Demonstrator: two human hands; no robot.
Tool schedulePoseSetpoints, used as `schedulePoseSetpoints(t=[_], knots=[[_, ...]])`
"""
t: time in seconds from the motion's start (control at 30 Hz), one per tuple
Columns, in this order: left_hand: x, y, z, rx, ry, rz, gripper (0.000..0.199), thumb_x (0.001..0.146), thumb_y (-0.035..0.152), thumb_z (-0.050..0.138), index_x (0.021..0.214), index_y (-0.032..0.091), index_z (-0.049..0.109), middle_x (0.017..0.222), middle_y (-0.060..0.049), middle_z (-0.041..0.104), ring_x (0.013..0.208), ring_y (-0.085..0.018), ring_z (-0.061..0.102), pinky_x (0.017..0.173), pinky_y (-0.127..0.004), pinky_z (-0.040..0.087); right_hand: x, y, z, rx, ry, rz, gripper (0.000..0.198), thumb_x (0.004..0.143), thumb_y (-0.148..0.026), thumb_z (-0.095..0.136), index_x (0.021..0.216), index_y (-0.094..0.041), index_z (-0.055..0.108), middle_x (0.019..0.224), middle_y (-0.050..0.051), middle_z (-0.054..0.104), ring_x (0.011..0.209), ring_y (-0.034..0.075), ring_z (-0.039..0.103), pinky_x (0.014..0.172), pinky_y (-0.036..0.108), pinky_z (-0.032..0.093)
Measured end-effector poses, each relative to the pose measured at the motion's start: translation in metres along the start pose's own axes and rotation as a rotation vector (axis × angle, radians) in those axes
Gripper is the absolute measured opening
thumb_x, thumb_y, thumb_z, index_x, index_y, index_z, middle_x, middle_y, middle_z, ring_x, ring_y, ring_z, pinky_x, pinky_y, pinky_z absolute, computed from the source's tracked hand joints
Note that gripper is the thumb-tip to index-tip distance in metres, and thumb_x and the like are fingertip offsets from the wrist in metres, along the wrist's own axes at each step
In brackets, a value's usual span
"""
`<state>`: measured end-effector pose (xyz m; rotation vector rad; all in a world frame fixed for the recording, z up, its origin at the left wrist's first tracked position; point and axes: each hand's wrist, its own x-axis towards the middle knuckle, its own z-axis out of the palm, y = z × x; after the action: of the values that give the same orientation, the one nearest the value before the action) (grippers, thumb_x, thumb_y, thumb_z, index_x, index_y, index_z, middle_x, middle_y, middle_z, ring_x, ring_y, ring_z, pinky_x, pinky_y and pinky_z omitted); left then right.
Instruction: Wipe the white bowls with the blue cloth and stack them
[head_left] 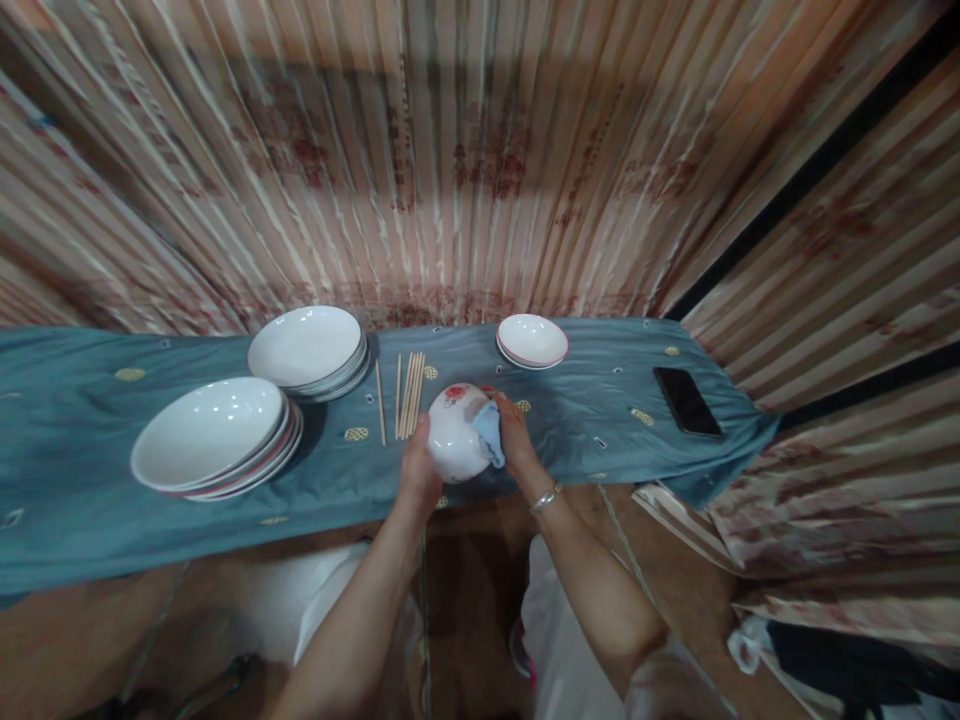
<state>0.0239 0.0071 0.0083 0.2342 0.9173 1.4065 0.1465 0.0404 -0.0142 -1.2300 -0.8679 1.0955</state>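
Observation:
A white bowl (454,447) with a red flower pattern is held up over the table's front edge, its outer side toward me. My left hand (421,470) grips its left rim, with the thumb along the side. On the right, my right hand (514,432) is closed around a light blue cloth (489,432) and presses it against the bowl. A bracelet circles the right wrist. Just beyond the bowl lie several wooden chopsticks (409,397) side by side, with one chopstick (380,402) apart on their left. The fingers behind the bowl are hidden.
Two stacks of white dishes stand on the left: a nearer stack (206,435) and a farther stack (306,345). Small red-rimmed dishes (532,340) sit at the back right. A black phone (686,400) lies on the blue tablecloth (585,440). Pleated curtains (465,180) hang behind.

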Motion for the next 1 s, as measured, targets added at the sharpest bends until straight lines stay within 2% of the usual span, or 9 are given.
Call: schedulePoseSetpoints(t=[0.13, 0.33, 0.53, 0.67, 0.8, 0.9, 1.0], knots=[[-0.001, 0.002, 0.002, -0.018, 0.043, -0.020, 0.039, 0.096, 0.035, 0.049, 0.115, 0.008, 0.069, 0.094, -0.015, 0.078, 0.102, -0.030, 0.072, 0.098, -0.042, 0.053, -0.006, 0.006, 0.006, 0.085, 0.072, 0.018, 0.045, 0.084, -0.058, 0.051, 0.098, -0.020, 0.069, 0.093, 0.004, 0.077, 0.089, 0.021, 0.070, 0.083, 0.033, 0.055], [0.001, 0.004, 0.002, -0.134, 0.031, -0.031, 0.046, 0.096, 0.038, 0.048, 0.130, 0.011, 0.062, 0.107, -0.013, 0.076, 0.106, -0.027, 0.071, 0.101, -0.037, 0.050, -0.012, 0.015, 0.008, 0.085, 0.121, 0.024, 0.050, 0.087, -0.059, 0.046, 0.104, -0.018, 0.067, 0.094, 0.005, 0.076, 0.088, 0.021, 0.070, 0.083, 0.034, 0.055], [0.005, 0.010, 0.003, -0.180, 0.014, -0.044, 0.050, 0.099, 0.038, 0.038, 0.134, 0.010, 0.059, 0.112, -0.014, 0.075, 0.107, -0.027, 0.069, 0.101, -0.040, 0.049, -0.021, 0.019, 0.008, -0.118, 0.079, -0.160, 0.055, 0.095, -0.059, 0.034, 0.119, -0.018, 0.063, 0.119, 0.010, 0.070, 0.110, 0.021, 0.065, 0.101, 0.040, 0.048], [0.007, 0.016, 0.006, -0.232, 0.021, -0.042, 0.050, 0.102, 0.036, 0.029, 0.135, 0.011, 0.058, 0.113, -0.012, 0.075, 0.108, -0.023, 0.069, 0.104, -0.038, 0.048, -0.034, 0.023, 0.013, -0.253, 0.087, -0.254, 0.060, 0.098, -0.056, 0.029, 0.136, -0.015, 0.050, 0.140, 0.017, 0.056, 0.132, 0.022, 0.051, 0.114, 0.046, 0.037], [0.010, 0.021, 0.006, -0.247, 0.063, -0.070, 0.049, 0.101, 0.035, 0.033, 0.138, 0.010, 0.056, 0.106, -0.012, 0.076, 0.096, -0.022, 0.072, 0.096, -0.035, 0.053, -0.050, 0.027, 0.019, -0.448, 0.023, -0.398, 0.062, 0.102, -0.048, 0.027, 0.150, -0.010, 0.031, 0.155, 0.021, 0.037, 0.147, 0.023, 0.032, 0.121, 0.049, 0.026], [0.010, 0.024, 0.007, -0.223, 0.132, -0.088, 0.049, 0.102, 0.034, 0.034, 0.137, 0.010, 0.057, 0.096, -0.011, 0.078, 0.087, -0.021, 0.074, 0.089, -0.033, 0.055, -0.062, 0.028, 0.020, -0.599, -0.042, -0.518, 0.063, 0.103, -0.044, 0.026, 0.155, -0.010, 0.018, 0.162, 0.021, 0.022, 0.153, 0.024, 0.017, 0.123, 0.052, 0.021], [0.010, 0.026, 0.008, -0.213, 0.188, -0.072, 0.047, 0.103, 0.033, 0.033, 0.134, 0.009, 0.059, 0.089, -0.008, 0.078, 0.080, -0.018, 0.073, 0.089, -0.030, 0.056, -0.071, 0.027, 0.019, -0.725, -0.107, -0.593, 0.068, 0.102, -0.042, 0.030, 0.157, -0.009, 0.007, 0.163, 0.023, 0.014, 0.154, 0.028, 0.008, 0.122, 0.056, 0.021]])
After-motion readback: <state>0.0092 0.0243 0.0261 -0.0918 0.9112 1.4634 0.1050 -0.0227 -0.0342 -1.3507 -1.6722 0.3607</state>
